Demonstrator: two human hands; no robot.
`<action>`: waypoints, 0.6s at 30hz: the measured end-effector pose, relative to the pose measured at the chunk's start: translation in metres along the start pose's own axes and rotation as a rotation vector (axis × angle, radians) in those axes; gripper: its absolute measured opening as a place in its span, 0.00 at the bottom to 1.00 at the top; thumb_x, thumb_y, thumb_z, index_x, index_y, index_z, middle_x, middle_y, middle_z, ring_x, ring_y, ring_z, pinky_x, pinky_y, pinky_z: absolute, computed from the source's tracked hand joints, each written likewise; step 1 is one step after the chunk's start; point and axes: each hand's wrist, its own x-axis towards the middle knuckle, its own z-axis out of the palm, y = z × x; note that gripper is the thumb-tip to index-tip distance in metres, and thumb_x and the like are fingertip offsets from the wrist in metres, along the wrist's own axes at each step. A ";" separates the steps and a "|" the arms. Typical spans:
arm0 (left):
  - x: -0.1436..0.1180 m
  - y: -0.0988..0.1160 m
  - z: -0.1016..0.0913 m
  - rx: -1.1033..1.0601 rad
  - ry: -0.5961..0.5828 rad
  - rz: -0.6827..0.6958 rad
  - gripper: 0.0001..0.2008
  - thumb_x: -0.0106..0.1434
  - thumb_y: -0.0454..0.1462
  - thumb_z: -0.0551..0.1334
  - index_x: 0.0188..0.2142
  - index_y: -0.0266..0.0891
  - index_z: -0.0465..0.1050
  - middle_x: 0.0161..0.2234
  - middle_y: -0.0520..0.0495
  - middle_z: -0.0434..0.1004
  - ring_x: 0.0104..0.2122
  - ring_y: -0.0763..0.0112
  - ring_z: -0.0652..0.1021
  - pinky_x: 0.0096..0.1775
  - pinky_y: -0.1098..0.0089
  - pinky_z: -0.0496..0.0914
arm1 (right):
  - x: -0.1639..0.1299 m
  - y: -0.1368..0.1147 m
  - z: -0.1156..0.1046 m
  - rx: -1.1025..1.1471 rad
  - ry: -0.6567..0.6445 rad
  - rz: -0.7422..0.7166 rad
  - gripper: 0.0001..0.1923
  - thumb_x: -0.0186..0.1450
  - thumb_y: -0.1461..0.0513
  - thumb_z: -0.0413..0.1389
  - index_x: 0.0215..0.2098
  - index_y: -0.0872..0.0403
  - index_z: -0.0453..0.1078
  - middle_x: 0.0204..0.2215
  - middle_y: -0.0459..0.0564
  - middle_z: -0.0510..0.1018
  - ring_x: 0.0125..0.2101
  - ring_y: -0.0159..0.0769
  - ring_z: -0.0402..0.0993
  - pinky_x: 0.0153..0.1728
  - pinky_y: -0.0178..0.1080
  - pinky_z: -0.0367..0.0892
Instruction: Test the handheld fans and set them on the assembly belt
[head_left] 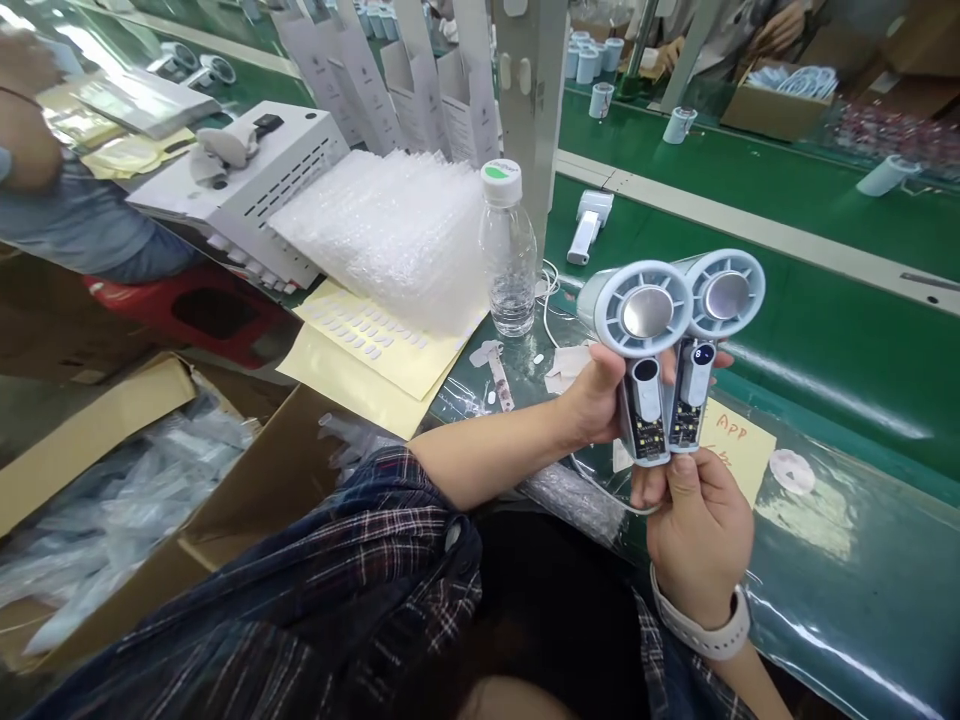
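Right hand (701, 535) pinches fan (709, 340) handle base; left hand (600, 395) wraps near fan (641, 345) handle. I judge both light, rigid plastic (grilles fragile); grip handles.

Two fans (671, 345) side by side; bottle (508, 255) left, behind them.

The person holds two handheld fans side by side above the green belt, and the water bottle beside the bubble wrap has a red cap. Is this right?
Not quite. The head view shows the water bottle beside the bubble wrap has a white cap with a green top, not red. The two handheld fans are held side by side above the green belt.
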 end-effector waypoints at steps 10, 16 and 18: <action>0.007 0.028 0.007 -0.166 0.179 -0.049 0.42 0.56 0.78 0.59 0.28 0.39 0.67 0.49 0.41 0.82 0.56 0.55 0.82 0.53 0.59 0.79 | 0.042 -0.002 -0.051 -1.069 -0.189 -0.319 0.15 0.73 0.53 0.55 0.40 0.54 0.77 0.64 0.69 0.73 0.65 0.69 0.69 0.63 0.73 0.64; 0.001 0.034 0.000 0.073 -0.203 -0.289 0.40 0.45 0.73 0.72 0.33 0.40 0.73 0.43 0.39 0.81 0.56 0.44 0.81 0.55 0.50 0.78 | 0.062 -0.022 -0.042 -0.674 -0.249 -0.129 0.25 0.74 0.48 0.54 0.65 0.48 0.72 0.57 0.61 0.82 0.57 0.58 0.79 0.58 0.62 0.74; 0.002 0.039 -0.006 0.319 -0.343 -0.316 0.35 0.43 0.63 0.80 0.35 0.39 0.78 0.44 0.40 0.80 0.55 0.44 0.80 0.58 0.48 0.77 | 0.058 -0.021 -0.043 -0.406 -0.239 -0.066 0.26 0.72 0.43 0.57 0.60 0.46 0.75 0.52 0.58 0.84 0.50 0.55 0.82 0.48 0.57 0.79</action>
